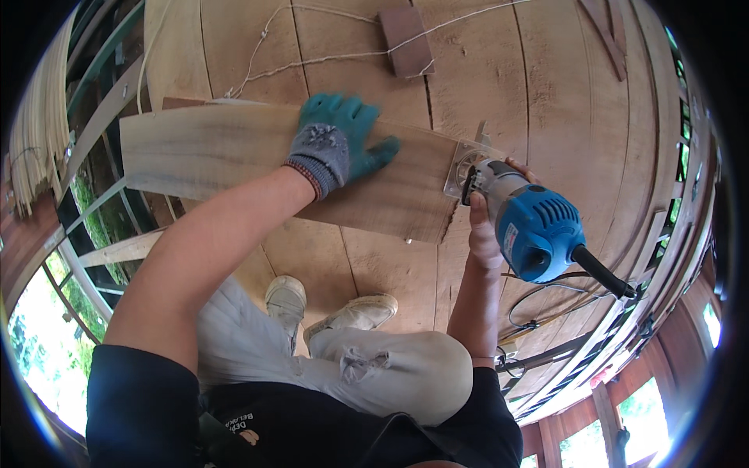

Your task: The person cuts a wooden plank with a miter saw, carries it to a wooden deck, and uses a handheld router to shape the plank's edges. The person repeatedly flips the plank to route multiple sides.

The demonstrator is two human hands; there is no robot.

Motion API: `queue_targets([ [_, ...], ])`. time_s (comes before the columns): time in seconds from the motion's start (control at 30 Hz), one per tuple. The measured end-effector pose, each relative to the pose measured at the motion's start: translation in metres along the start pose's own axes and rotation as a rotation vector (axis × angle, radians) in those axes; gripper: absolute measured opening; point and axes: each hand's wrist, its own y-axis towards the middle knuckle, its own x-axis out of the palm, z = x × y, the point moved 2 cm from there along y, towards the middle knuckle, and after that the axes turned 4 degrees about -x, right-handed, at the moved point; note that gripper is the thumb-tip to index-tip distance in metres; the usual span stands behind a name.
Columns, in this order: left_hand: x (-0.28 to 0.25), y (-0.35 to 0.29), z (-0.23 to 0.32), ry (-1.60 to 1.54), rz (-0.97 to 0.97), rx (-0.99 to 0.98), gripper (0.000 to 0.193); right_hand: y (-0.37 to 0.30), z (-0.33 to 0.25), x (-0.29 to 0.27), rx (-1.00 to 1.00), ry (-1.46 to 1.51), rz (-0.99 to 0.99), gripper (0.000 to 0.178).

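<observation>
A wide, slightly curved wooden board (pixel 234 148) lies across in front of me. My left hand (pixel 337 140), in a green-coated grey knit glove, rests on it near the far edge, with fingers stretched out and the thumb apart. At the board's right end is a blue and silver trim router (pixel 538 226) with a clear base plate (pixel 459 168). My bare right hand (pixel 484 232) is wrapped round the router's silver body, partly hidden behind it. The base plate overlaps the board's end; the cutter bit is hard to make out.
Wooden planks (pixel 484 86) form the floor. A reddish-brown block (pixel 407 43) lies beyond the board, with thin string (pixel 328 58) running past it. Dark cords (pixel 538 292) lie near my right forearm. Curved slats and an open frame (pixel 101 148) stand at the left.
</observation>
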Motion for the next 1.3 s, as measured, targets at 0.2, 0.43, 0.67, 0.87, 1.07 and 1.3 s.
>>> queue_targets([
  [0.2,0.002,0.001,0.000,0.011,-0.068,-0.020,0.060,0.001,0.001,0.000,-0.021,0.013,0.006,0.077],
  [0.43,0.002,0.000,-0.002,-0.014,-0.048,-0.034,0.059,0.004,0.006,0.002,-0.019,0.038,0.012,0.079],
  [0.67,0.003,0.000,-0.001,0.013,-0.099,-0.054,0.062,0.008,0.007,0.005,-0.064,0.046,0.011,0.066],
  [0.87,0.003,0.003,0.000,0.044,-0.169,-0.073,0.071,0.009,0.012,0.008,-0.075,0.095,0.034,0.064],
  [1.07,0.003,0.007,0.002,0.065,-0.217,-0.094,0.073,0.011,0.018,0.008,-0.048,0.104,0.034,0.065],
  [1.3,0.005,0.007,0.000,0.024,-0.163,-0.074,0.072,0.013,0.025,0.004,0.001,0.094,-0.034,0.074],
])
